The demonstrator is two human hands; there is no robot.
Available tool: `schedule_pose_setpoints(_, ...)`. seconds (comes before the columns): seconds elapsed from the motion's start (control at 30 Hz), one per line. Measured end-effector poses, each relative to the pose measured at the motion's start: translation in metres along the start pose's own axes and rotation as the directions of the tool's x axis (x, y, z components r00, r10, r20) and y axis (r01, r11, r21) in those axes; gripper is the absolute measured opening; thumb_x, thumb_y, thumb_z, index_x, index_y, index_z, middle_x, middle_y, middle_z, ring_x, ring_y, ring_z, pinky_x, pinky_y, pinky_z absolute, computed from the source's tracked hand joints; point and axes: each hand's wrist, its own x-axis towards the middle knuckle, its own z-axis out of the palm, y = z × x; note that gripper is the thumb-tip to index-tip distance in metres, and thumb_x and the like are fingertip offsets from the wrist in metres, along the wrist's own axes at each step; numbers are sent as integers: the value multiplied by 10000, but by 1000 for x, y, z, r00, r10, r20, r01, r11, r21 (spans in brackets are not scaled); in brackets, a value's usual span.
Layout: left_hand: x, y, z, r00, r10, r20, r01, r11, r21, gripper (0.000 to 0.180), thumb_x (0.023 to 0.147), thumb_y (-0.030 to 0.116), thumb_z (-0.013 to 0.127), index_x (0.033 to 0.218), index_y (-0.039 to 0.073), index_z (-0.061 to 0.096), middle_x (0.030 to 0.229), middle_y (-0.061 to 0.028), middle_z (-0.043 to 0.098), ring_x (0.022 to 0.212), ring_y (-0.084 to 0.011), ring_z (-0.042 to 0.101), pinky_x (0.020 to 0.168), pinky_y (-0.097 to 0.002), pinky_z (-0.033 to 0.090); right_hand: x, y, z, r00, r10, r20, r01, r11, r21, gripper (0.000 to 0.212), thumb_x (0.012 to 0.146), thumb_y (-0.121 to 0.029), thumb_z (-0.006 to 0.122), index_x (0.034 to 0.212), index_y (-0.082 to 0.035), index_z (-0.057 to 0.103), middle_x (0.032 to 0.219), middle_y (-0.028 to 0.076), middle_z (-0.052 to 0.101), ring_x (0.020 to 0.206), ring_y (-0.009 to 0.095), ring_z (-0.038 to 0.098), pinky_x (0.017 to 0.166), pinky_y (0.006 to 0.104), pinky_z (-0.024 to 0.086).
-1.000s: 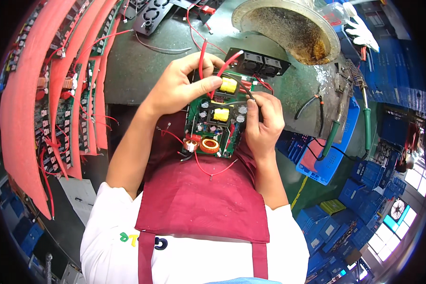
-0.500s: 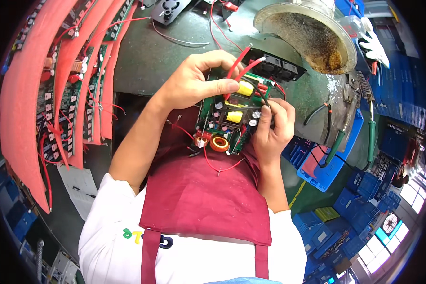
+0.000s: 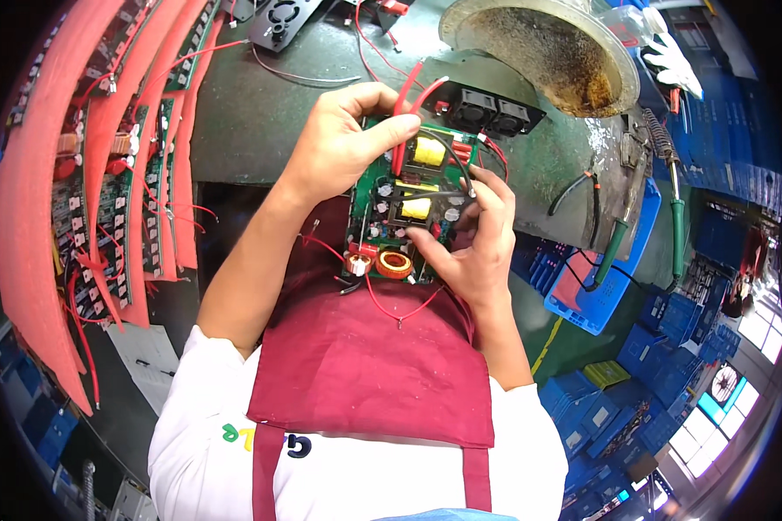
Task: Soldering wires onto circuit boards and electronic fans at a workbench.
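Note:
A green circuit board [image 3: 369, 195] is tilted up above my apron at the bench edge. It carries two yellow-wrapped transformers [image 3: 414, 207], a copper ring coil [image 3: 394, 264] and several capacitors. My left hand [image 3: 343, 143] grips its upper left corner, the thumb lying against the thick red wires [image 3: 400, 108] that stand up there. On the other side, my right hand [image 3: 478, 234] holds the right edge, with its thumb over the components and its fingertips by the black wires [image 3: 447, 194]. A thin red wire [image 3: 400, 318] hangs in a loop below the board.
Red foam sheets [image 3: 35, 200] with several boards between them stand at the left. Behind my hands are a black panel with fans [image 3: 487, 113] and a wide metal hood [image 3: 539, 52]. Pliers [image 3: 593, 195], a green-handled soldering iron [image 3: 678, 234] and a blue tray [image 3: 643, 252] lie right.
My right thumb has moved from the black wires down onto the lower components, and the right fingers have spread along the edge. The left hand keeps its grip on the board.

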Motion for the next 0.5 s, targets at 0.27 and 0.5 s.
schedule_pose_setpoints(0.27, -12, 17, 17, 994, -89, -66, 85, 994, -64, 136, 1030, 83, 765, 1091, -39, 762, 1022, -53, 785, 909, -76, 695, 848, -252, 569, -11, 10, -10, 994, -92, -53, 98, 987, 130, 906, 651, -261, 1079, 1359, -15, 570, 1348, 245, 657, 785, 138, 643, 619, 266, 523)
schedule_pose_setpoints(0.5, -13, 0, 30, 992, -69, -104, 89, 974, 209, 170, 1032, 101, 768, 1135, -32, 742, 1017, -27, 758, 926, -54, 654, 824, -247, 549, -8, 21, -11, 999, 37, 27, -38, 998, 54, 820, 694, -369, 1043, 1280, -33, 579, 1288, 174, 688, 662, 143, 625, 550, 289, 549)
